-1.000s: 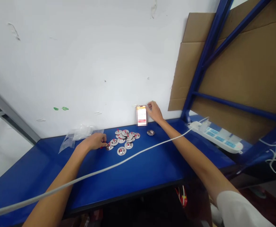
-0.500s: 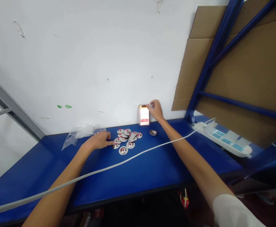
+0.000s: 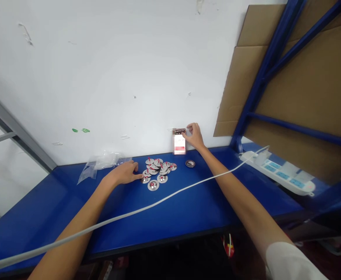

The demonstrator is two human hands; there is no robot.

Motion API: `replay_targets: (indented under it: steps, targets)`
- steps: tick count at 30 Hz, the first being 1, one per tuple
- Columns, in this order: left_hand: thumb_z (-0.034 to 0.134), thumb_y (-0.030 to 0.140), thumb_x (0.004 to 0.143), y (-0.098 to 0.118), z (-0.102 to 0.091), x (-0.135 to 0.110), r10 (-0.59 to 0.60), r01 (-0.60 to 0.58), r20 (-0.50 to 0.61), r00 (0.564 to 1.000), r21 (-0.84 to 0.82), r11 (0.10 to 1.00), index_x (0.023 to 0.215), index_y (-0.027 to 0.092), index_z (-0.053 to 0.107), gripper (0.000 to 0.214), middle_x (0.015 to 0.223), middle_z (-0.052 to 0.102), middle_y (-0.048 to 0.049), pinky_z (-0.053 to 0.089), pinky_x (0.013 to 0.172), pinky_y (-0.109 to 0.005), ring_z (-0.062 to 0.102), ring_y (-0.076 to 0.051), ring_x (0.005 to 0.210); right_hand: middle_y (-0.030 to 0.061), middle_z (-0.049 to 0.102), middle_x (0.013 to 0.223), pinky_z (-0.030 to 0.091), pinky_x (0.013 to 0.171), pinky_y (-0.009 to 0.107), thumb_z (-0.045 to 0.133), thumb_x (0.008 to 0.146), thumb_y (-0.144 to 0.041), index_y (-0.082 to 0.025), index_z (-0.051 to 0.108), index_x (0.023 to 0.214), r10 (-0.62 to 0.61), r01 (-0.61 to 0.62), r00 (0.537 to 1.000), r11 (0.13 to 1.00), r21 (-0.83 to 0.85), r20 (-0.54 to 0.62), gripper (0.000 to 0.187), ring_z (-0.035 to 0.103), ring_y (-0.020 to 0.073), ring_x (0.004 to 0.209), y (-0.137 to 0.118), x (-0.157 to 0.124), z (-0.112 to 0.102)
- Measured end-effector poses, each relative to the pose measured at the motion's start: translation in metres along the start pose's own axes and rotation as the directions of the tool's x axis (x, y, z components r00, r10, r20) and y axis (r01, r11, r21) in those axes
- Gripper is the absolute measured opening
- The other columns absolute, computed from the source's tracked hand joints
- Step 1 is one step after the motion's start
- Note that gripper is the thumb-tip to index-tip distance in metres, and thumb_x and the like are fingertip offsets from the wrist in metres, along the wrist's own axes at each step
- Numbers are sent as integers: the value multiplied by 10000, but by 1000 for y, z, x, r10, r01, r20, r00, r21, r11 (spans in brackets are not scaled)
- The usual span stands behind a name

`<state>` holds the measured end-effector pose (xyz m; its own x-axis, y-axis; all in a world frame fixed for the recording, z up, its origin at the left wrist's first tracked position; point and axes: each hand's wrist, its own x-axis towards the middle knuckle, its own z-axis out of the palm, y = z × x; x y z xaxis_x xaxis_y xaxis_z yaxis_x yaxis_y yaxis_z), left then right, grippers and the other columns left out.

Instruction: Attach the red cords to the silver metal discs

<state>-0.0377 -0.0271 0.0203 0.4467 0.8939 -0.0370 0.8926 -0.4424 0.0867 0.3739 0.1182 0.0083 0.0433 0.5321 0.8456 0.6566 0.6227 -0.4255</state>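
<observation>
My left hand (image 3: 123,174) rests on the blue table (image 3: 187,206) with its fingers curled, the fingertips touching a small metal disc (image 3: 145,179) at the left edge of a pile of several round metal discs with red parts (image 3: 158,168). My right hand (image 3: 195,137) reaches to the back wall, where its fingers pinch the top right edge of a phone (image 3: 179,141) that stands upright against the wall. A single metal disc (image 3: 190,163) lies apart, below the right hand.
A white cable (image 3: 147,208) runs across the table from the lower left to a white power strip (image 3: 278,171) on the right. Clear plastic bags (image 3: 100,162) lie at the back left. Cardboard (image 3: 304,77) sits behind a blue rack frame (image 3: 263,70) on the right.
The view has shifted slightly. My left hand slid a little right toward the disc pile. My right hand stays on the phone at the wall.
</observation>
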Motion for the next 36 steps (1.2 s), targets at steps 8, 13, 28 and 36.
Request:
replay_targets:
  steps: [8,13,28,36]
  targets:
    - [645,654,878,1,-2,-1,-2,2,-5,1000,-25,1000,959,206,670,456,994,702,-134,449,704,-355,664,-282,836,81,565,1140,540,952,448,744,871,-364,-246,535,1117,-8,7,999,1000,23,52,343,581,255,986,3,-1,-4]
    - [674,651,850,-6,1,1,19,-21,-24,1000,-83,996,930,215,687,444,961,721,-123,449,723,-351,672,-286,847,106,550,1203,541,968,474,798,804,-361,-239,534,1176,-12,10,993,1000,19,121,472,574,278,1037,6,-2,-8]
    - [534,394,989,19,1,8,91,-127,-202,975,-174,976,1067,226,762,294,1044,796,-92,514,868,-358,724,-271,955,35,636,960,486,753,356,651,984,-438,-243,570,1133,-20,0,975,996,88,220,258,553,197,734,-48,-27,-60]
    - [607,489,963,29,3,7,154,-178,-132,979,-197,964,1032,238,783,314,1059,787,-79,499,841,-356,715,-266,939,36,718,840,409,662,324,578,986,-245,-239,665,936,-203,287,836,954,-90,509,100,606,204,717,-99,-65,-72]
